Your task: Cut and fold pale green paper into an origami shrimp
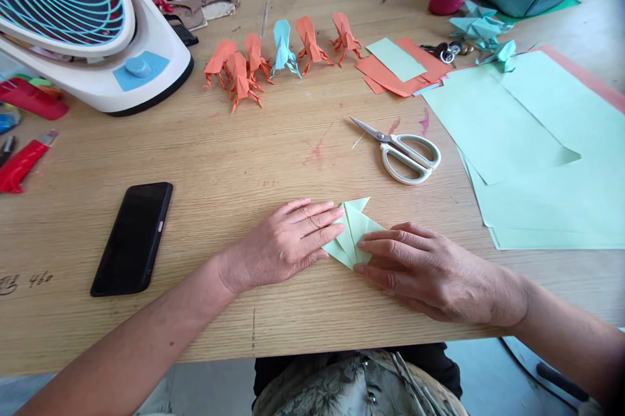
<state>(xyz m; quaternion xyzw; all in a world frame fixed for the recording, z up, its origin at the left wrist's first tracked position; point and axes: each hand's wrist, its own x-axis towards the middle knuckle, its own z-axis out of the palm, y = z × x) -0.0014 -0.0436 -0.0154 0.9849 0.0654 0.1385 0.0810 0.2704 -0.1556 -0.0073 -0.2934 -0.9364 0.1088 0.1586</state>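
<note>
A small pale green folded paper (352,228) lies near the front edge of the wooden table (219,168). My left hand (283,243) lies flat with its fingers stretched out, the fingertips pressing the paper's left side. My right hand (424,269) also lies flat, fingers extended onto the paper's lower right part. Neither hand grips anything.
White-handled scissors (403,152) lie behind the paper. A black phone (133,237) lies to the left. Several orange origami figures (239,68) and a blue one (283,45) stand further back. Green paper sheets (537,162) cover the right side. A white fan (88,19) stands at back left.
</note>
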